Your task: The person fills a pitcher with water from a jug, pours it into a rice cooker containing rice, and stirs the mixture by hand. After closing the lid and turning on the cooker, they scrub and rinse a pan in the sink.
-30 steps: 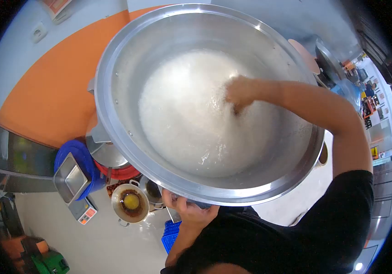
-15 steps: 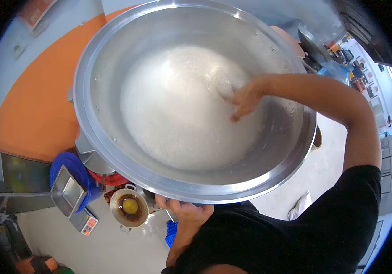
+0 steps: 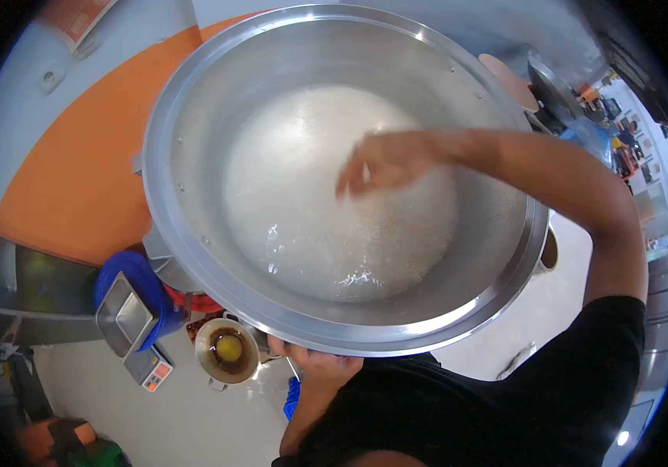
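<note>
A large, wide metal pot (image 3: 217, 268) fills the middle of the view, its thick rim tilted toward me. Cloudy whitish water (image 3: 287, 179) lies in it, with pale grainy matter showing under the surface. Over the water is my right hand (image 3: 384, 165), reaching in across the right rim. Its fingers are bent, slightly blurred, with a gap between thumb and fingers and nothing visible in them. At the near rim my left hand (image 3: 322, 366) grips the pot from below; part of its fingers is hidden by the rim.
Down to the left are a blue bucket (image 3: 169, 317), a steel tray (image 3: 125, 315), a scale (image 3: 151, 370) and a two-handled pan (image 3: 217, 377) with dark liquid and a yellow round thing. A blue basket (image 3: 292, 398) sits below my left forearm. Shelving with goods is far right.
My right hand has moved left across the pot, its fingers curling more. Glints and ripples now show on the near water. The view has shifted slightly, while my left hand stays at the rim.
</note>
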`<state>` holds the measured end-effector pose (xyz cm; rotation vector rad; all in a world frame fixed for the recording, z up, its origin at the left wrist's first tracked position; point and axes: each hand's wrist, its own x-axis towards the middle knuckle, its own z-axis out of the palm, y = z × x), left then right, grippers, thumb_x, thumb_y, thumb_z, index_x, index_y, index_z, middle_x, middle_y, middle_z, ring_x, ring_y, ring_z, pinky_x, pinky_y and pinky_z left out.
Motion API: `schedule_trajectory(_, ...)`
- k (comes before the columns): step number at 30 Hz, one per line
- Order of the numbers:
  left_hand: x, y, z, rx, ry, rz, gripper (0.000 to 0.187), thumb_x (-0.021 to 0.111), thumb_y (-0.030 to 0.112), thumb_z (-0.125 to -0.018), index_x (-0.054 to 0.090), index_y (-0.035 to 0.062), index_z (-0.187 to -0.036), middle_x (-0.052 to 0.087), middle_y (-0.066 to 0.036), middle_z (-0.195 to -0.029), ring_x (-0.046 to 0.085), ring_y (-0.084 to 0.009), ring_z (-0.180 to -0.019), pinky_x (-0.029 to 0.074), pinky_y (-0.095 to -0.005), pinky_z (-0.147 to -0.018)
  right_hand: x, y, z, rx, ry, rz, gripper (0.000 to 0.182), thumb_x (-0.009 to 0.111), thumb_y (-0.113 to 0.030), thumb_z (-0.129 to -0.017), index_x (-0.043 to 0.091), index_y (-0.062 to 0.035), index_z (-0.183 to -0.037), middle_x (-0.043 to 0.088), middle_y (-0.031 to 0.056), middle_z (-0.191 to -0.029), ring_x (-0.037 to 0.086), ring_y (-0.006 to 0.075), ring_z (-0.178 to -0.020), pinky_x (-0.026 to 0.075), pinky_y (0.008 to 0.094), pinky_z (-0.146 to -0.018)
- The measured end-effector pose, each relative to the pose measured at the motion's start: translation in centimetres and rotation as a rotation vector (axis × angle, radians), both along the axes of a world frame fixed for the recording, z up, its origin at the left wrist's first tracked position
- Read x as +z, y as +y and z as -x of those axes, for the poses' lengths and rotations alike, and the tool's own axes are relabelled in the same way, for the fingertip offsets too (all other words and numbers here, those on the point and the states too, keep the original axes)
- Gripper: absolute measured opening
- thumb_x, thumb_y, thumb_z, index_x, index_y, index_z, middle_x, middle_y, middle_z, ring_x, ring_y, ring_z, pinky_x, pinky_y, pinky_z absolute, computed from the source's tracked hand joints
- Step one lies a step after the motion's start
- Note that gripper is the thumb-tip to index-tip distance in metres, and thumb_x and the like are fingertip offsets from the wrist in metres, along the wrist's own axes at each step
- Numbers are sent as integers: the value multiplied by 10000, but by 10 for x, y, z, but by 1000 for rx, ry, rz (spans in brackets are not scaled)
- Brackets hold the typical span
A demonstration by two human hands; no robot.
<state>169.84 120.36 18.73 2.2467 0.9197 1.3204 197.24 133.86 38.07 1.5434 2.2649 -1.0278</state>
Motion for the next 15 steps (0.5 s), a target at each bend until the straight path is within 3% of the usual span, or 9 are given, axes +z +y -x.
schedule_trajectory(2, -16, -8, 9, -24, -31, 50, 804, 692, 378, -747, 294, 48, -1362, 247, -171, -1335, 160, -431, -1261, 201, -585, -1007, -23, 46, -31, -64, -245, -263, 464, 456, -367, -923, 535, -59, -1259, 577, 196, -1207, 573, 305, -1078, 429, 396, -949)
schedule_trajectory(4, -21, -12, 19, 21, 215, 116, 883, 723, 345, -707, 240, 13, -1368, 225, -181, -1339, 136, -434, -1270, 170, -589, -1025, -51, 77, -51, -88, -345, -479, 560, 390, -423, -949, 389, -59, -1374, 437, 227, -1355, 416, 341, -1262, 316, 429, -1057)
schedule_trajectory(5, -18, -15, 20, 36, 229, 103, 883, 723, 345, -707, 240, 13, -1368, 225, -181, -1339, 136, -434, -1270, 170, -589, -1025, -66, 83, -47, -82, -327, -495, 560, 390, -423, -949, 389, -59, -1374, 437, 227, -1355, 416, 341, -1262, 316, 429, -1057)
schedule_trajectory(7, -6, -13, 15, 90, 315, 152, 940, 733, 337, -680, 197, 5, -1378, 208, -183, -1340, 112, -440, -1277, 152, -593, -1034, -72, 101, -27, -178, -224, -286, 661, 280, -519, -957, 201, -94, -1456, 303, 239, -1437, 212, 384, -1369, 178, 497, -1114)
schedule_trajectory(8, -9, -14, 15, 101, 327, 139, 940, 733, 337, -680, 197, 5, -1378, 208, -183, -1340, 112, -440, -1277, 152, -593, -1034, -73, 100, -16, -174, -209, -299, 661, 280, -519, -957, 201, -94, -1456, 303, 239, -1437, 212, 384, -1369, 178, 497, -1114)
schedule_trajectory(10, -24, -15, 19, 71, 199, 186, 953, 734, 343, -668, 199, 3, -1380, 226, -184, -1334, 117, -446, -1281, 140, -600, -1037, -68, 76, 20, -46, -231, -233, 710, 183, -577, -945, 111, -110, -1475, 313, 246, -1429, 163, 422, -1373, 127, 575, -1103)
schedule_trajectory(13, 9, -16, 11, 165, 367, 180, 977, 733, 347, -659, 178, -1, -1383, 236, -218, -1333, 138, -450, -1279, 142, -599, -1037, -54, 41, 49, 114, -217, -126, 708, 177, -582, -941, 105, -128, -1479, 252, 275, -1445, 142, 430, -1376, 99, 599, -1098)
schedule_trajectory(15, 15, -16, 7, 189, 287, 130, 959, 734, 334, -660, 196, -2, -1379, 238, -240, -1333, 153, -453, -1275, 148, -597, -1036, -57, 18, 56, 314, -162, -78, 691, 196, -570, -940, 111, -151, -1482, 175, 305, -1458, 160, 443, -1368, 87, 611, -1092)
